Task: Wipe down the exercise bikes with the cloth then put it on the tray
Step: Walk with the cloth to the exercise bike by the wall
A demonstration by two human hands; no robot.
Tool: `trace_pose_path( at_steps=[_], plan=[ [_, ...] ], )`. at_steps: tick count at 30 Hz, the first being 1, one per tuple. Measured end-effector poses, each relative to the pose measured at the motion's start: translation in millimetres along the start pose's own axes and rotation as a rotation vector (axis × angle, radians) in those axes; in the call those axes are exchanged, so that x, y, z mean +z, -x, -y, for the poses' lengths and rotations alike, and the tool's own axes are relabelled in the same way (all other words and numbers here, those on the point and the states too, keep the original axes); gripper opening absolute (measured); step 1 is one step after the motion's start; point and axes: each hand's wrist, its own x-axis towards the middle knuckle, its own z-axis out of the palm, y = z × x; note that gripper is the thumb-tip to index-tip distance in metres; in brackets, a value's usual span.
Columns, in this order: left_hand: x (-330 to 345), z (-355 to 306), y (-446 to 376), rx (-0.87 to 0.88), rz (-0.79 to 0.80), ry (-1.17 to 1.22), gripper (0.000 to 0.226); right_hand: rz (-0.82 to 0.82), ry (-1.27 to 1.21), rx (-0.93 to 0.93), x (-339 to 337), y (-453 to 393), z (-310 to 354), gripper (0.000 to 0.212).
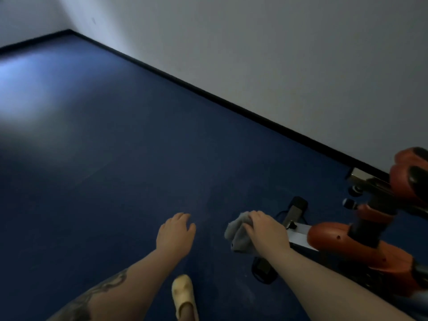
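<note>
A grey cloth is bunched in my right hand, low in the middle right of the head view. The hand hovers just left of an orange and black exercise bike that fills the lower right corner. Its grey base bar lies on the floor right behind the hand. My left hand hangs over the blue floor, fingers loosely apart, holding nothing. No tray is in view.
Dark blue floor spreads out to the left and ahead. A white wall with a black skirting strip runs diagonally from upper left to the right. My foot in a pale yellow shoe is at the bottom.
</note>
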Motion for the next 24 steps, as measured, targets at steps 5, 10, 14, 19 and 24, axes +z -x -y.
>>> trace_pose_path(
  at_steps=[5,10,14,19,24],
  plan=[
    [-51,-15,-119,0.142,0.067,-0.112,0.049,-0.075,-0.002,0.156,-17,-87,14,0.023],
    [-77,-84,-219,0.301,0.124,-0.158,0.047,-0.163,-0.082,0.356,-48,-151,-8,0.022],
    [-74,-167,-288,0.47,0.157,-0.194,0.047,-0.202,-0.096,0.488,-66,-201,-53,0.023],
    [-73,-271,-361,0.607,0.178,-0.206,0.047,-0.227,-0.121,0.583,-103,-263,-124,0.022],
    [-69,-354,-425,0.663,0.228,-0.213,0.049,-0.256,-0.073,0.687,-146,-317,-194,0.023]
  ],
)
